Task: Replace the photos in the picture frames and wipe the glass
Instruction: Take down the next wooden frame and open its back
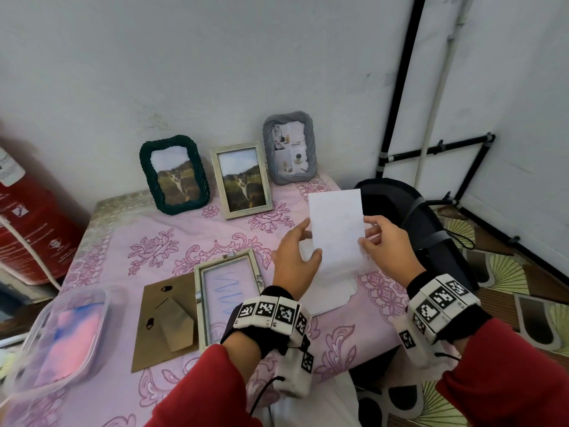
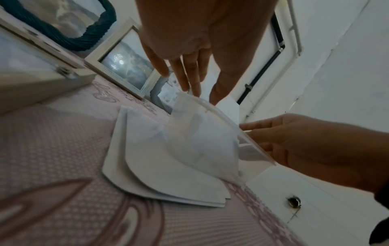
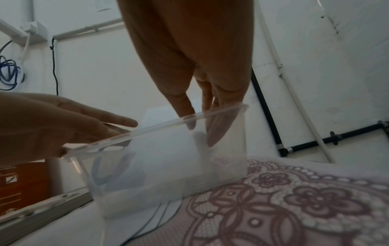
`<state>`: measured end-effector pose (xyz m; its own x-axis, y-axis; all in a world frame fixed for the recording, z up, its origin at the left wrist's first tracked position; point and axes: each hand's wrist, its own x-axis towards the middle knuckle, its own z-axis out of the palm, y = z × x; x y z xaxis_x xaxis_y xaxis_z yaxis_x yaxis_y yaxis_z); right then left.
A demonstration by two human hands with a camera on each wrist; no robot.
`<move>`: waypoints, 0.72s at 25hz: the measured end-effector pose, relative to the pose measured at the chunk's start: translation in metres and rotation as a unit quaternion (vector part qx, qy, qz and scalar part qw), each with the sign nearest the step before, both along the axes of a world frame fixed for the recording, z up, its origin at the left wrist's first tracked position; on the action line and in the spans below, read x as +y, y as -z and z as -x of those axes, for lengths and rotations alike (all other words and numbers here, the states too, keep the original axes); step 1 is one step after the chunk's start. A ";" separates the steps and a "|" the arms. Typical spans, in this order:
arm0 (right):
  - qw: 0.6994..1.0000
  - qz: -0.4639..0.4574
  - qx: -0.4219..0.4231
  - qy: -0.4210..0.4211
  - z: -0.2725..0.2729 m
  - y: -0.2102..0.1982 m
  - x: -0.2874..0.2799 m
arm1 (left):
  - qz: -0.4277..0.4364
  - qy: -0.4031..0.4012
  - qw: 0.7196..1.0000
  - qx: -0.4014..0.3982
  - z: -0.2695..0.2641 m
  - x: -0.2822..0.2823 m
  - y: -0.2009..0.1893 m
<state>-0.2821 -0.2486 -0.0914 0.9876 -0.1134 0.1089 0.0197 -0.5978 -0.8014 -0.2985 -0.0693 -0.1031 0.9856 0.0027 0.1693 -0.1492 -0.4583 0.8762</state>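
1. Clearly, we see both hands gripping one thing above the right edge of the table [image 1: 101, 238]: the left hand [image 1: 295, 257] pinches its left edge and the right hand [image 1: 388, 245] its right edge.
2. From the head view it reads as a white sheet [image 1: 335, 223]; the wrist views show a clear pane with a thick edge, so we cannot tell whether paper lies against glass.
3. Beneath it rests a stack of white sheets [image 2: 160, 176], partly hidden by the left hand.
4. Near the front edge lies the open frame [image 1: 228, 291] face down with blue scribbles on its pane; its lower right corner is hidden by the left wrist.
5. Just left of it lies the brown backing board [image 1: 160, 328].
6. Three frames stand along the back edge: a dark green frame [image 1: 174, 175], a pale wooden frame [image 1: 241, 180] and a grey frame [image 1: 289, 147].
7. A clear plastic box [image 1: 58, 337] at the front left corner is blurred; we make out only pink and blue inside.
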 end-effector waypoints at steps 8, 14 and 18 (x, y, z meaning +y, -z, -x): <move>0.995 -0.061 -0.079 0.009 0.005 -0.021 0.008 | 0.133 0.016 0.990 -0.048 0.007 0.011 -0.014; 0.987 -0.083 -0.139 -0.005 0.005 -0.042 0.023 | 0.157 0.014 0.984 -0.078 0.011 0.030 -0.030; 0.984 -0.096 -0.150 -0.023 0.006 -0.047 0.040 | 0.162 0.002 0.982 -0.093 0.014 0.045 -0.036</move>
<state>-0.2877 -0.2090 -0.0442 0.9190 -0.1157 0.3769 0.2962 -0.4283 -0.8537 -0.3123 -0.0240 -0.0672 0.9380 0.0820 0.3367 -0.3212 -0.1596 0.9335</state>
